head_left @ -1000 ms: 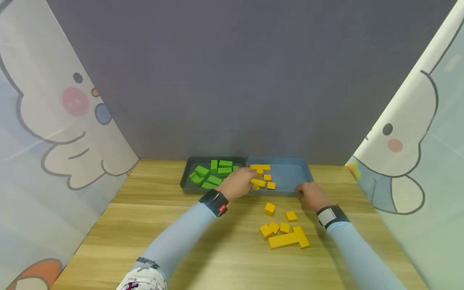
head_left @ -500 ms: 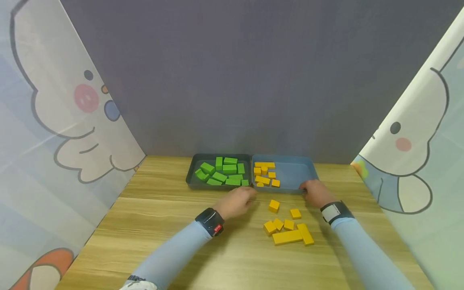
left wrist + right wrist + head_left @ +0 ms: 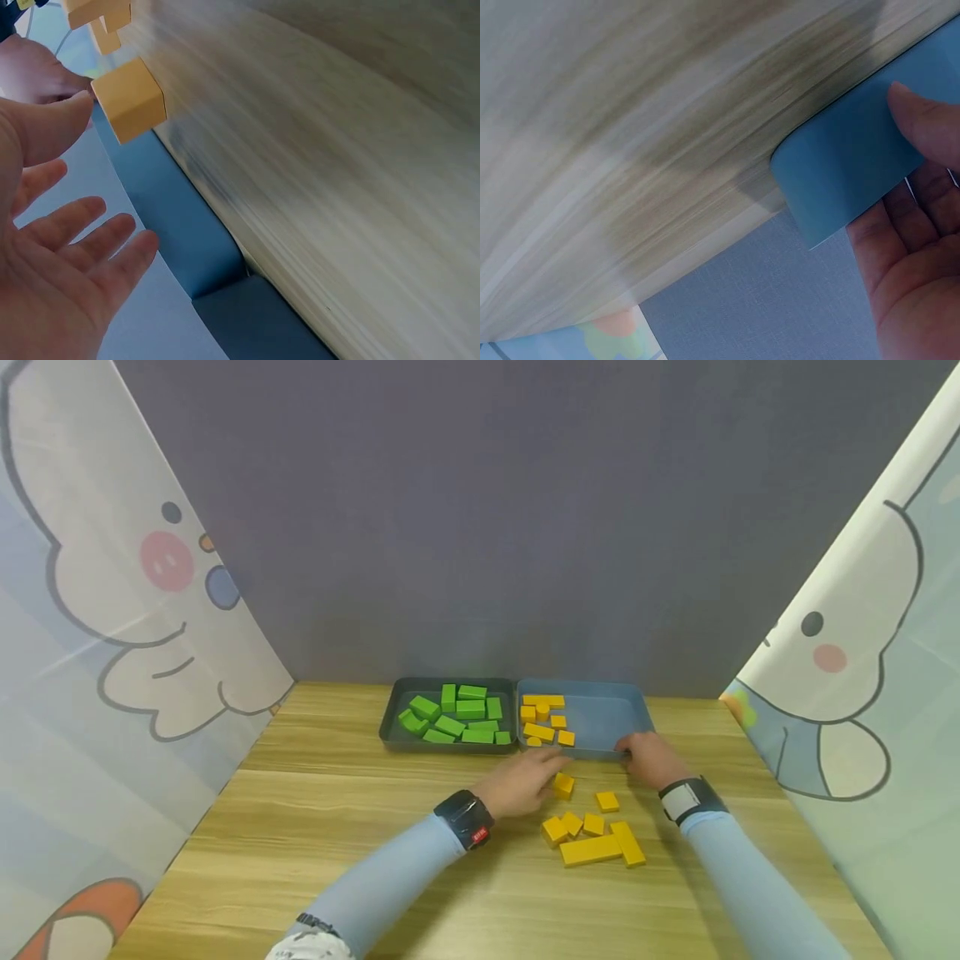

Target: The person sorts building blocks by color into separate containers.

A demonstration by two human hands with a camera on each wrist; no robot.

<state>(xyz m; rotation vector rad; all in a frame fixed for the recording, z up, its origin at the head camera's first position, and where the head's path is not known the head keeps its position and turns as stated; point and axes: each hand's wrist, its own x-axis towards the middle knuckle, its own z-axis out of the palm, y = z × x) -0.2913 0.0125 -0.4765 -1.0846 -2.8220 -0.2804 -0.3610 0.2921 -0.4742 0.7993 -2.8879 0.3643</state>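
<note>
Left hand point(image 3: 522, 783): moved right, from the dark tray point(image 3: 420, 748) to beside a yellow cube point(image 3: 564, 787); grip spread wide, holding nothing.
Yellow cube: on the table point(image 3: 337, 810), outside the blue tray point(image 3: 603, 718) (easy to reach now).
Right hand point(image 3: 651, 762): grip pinches the blue tray's front edge.
Red tag point(image 3: 480, 836): writing too small to read.

And out comes the left hand point(image 3: 521, 779), away from the yellow blocks point(image 3: 538, 732) in the blue tray point(image 3: 600, 718), back off the rim; now it swings right, up beside the nearest yellow cube point(image 3: 565, 787); green blocks point(image 3: 477, 737) it hid a second ago come into view.
</note>
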